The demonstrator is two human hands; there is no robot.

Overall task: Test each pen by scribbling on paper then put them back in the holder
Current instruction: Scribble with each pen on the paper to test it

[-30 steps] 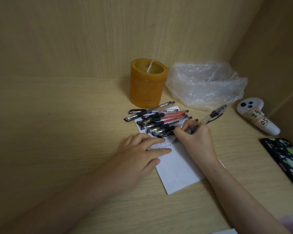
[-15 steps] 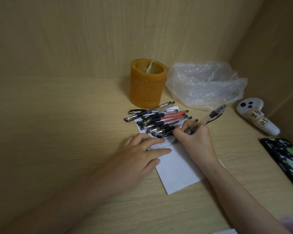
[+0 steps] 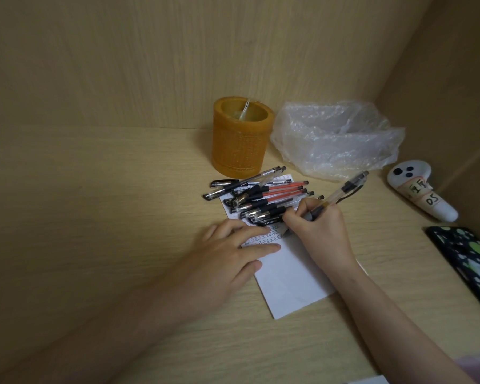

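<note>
Left hand [image 3: 227, 252] lies flat, fingers straight, pinning the paper [image 3: 291, 284]. Loose pens [image 3: 261, 200] lie heaped on the paper's far end, before the holder [image 3: 240, 139]. Right hand [image 3: 320, 231] has its grip pinching a pen [image 3: 341, 194], tip apparently on the paper. Best scribble lightly with the sheet held firm.

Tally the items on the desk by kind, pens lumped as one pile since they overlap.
Pen pile: 1, exact pen count unclear
Pen in the right hand: 1
Pen holder: 1
Paper sheet: 1, under the left hand
Plastic bag: 1
White controller: 1
Spotted dark case: 1
Total: 7
</note>
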